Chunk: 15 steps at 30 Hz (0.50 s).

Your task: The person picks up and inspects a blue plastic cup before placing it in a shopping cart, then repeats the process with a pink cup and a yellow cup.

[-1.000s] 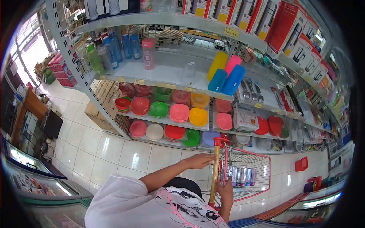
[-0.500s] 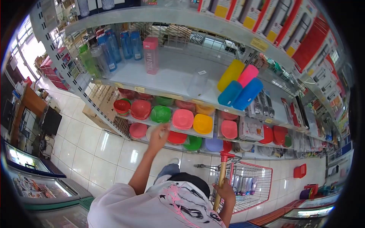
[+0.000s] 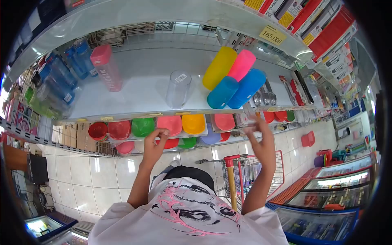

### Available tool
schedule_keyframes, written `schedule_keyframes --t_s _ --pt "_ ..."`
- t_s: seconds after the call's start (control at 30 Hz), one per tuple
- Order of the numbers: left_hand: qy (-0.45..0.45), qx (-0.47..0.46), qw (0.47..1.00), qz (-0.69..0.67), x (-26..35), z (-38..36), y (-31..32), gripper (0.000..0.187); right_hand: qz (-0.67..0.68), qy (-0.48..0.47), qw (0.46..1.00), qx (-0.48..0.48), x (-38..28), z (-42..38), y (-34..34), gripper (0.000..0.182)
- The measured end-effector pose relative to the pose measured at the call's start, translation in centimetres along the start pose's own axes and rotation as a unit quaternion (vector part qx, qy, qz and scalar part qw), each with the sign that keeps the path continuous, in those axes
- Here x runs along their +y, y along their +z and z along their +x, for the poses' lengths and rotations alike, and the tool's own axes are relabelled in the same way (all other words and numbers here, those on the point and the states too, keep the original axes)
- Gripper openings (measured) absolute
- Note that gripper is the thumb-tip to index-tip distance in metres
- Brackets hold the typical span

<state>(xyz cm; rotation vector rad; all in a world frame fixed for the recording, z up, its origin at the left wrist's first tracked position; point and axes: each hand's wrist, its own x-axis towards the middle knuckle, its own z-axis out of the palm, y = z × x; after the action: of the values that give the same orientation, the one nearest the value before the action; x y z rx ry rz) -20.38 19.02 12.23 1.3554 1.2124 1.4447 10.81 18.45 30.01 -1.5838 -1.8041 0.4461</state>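
Observation:
My left hand (image 3: 154, 146) is raised in front of the lower shelf, its fingers loosely bent, apart from the thumb and holding nothing. Behind it are a green bowl (image 3: 143, 127) and a pink bowl (image 3: 170, 125). My right hand (image 3: 262, 141) is lifted above the shopping cart (image 3: 279, 171), fingers spread and bare. On the shelf above stand a clear tumbler (image 3: 178, 90), a yellow tumbler (image 3: 219, 68), a pink tumbler (image 3: 242, 65) and two blue ones, the nearer a blue tumbler (image 3: 222, 93). Neither hand touches them.
A pink square bottle (image 3: 107, 69) and several blue bottles (image 3: 61, 75) stand at the left of the shelf. The cart handle (image 3: 232, 183) is close to my body. A red basket (image 3: 308, 139) sits on the tiled floor, with freezers (image 3: 318, 220) at the right.
My right hand has let go of the cart handle and risen toward the shelf. My left hand remains raised by the bowls. The view has moved closer to the tumblers.

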Motion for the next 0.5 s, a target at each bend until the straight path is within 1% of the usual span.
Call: schedule_keyframes --t_s 0.03,0.07,0.1,0.13,0.2,0.23,0.3,0.33,0.37,0.4,0.43,0.47,0.5 --pt "-0.007 -0.026 1.000 0.000 0.0 0.0 0.4 0.014 0.039 -0.006 0.999 0.036 -1.1 1.8 0.1 0.044" --pt "-0.011 -0.048 0.999 -0.008 0.4 -0.1 0.9 0.014 0.024 -0.027 0.999 0.037 -2.1 3.5 0.2 0.047" --pt "-0.017 -0.049 0.999 -0.009 1.3 -0.2 1.4 0.014 0.010 -0.048 0.998 0.035 -2.9 5.1 0.5 0.050" --pt "-0.011 -0.068 0.998 0.009 2.4 0.0 1.7 0.013 0.011 -0.044 0.998 0.035 -3.5 6.4 1.3 0.050" --pt "0.015 -0.086 0.995 0.041 3.5 0.6 2.3 0.010 -0.089 -0.025 0.996 -0.004 -4.2 8.5 2.8 0.055" --pt "0.013 -0.078 0.996 0.046 4.0 1.1 2.4 0.010 -0.083 -0.031 0.996 -0.010 -3.8 8.9 3.4 0.055" --pt "0.124 -0.052 0.988 0.071 5.0 2.0 1.3 0.011 -0.185 -0.113 0.976 0.027 -2.6 10.1 4.6 0.060" --pt "0.205 0.017 0.974 0.100 5.6 3.1 -0.1 0.013 -0.166 -0.130 0.976 0.055 -2.7 9.8 4.8 0.060" --pt "0.284 0.085 0.947 0.127 6.5 4.5 -1.7 0.014 -0.160 -0.144 0.976 0.046 -3.2 9.6 4.8 0.060" --pt "0.284 0.195 0.911 0.226 7.7 6.0 -3.9 0.024 -0.136 -0.121 0.982 0.046 -3.8 9.0 4.5 0.059" --pt "0.251 0.282 0.895 0.239 8.7 7.8 -6.1 0.042 -0.115 -0.092 0.988 0.047 -4.0 8.2 4.3 0.059" --pt "0.203 0.328 0.869 0.311 9.9 9.5 -8.3 0.068 -0.075 -0.103 0.990 0.060 -4.0 7.7 4.4 0.057" --pt "0.211 0.345 0.846 0.348 9.0 12.1 -11.1 0.077 -0.074 -0.108 0.990 0.055 -4.2 7.3 4.4 0.057"
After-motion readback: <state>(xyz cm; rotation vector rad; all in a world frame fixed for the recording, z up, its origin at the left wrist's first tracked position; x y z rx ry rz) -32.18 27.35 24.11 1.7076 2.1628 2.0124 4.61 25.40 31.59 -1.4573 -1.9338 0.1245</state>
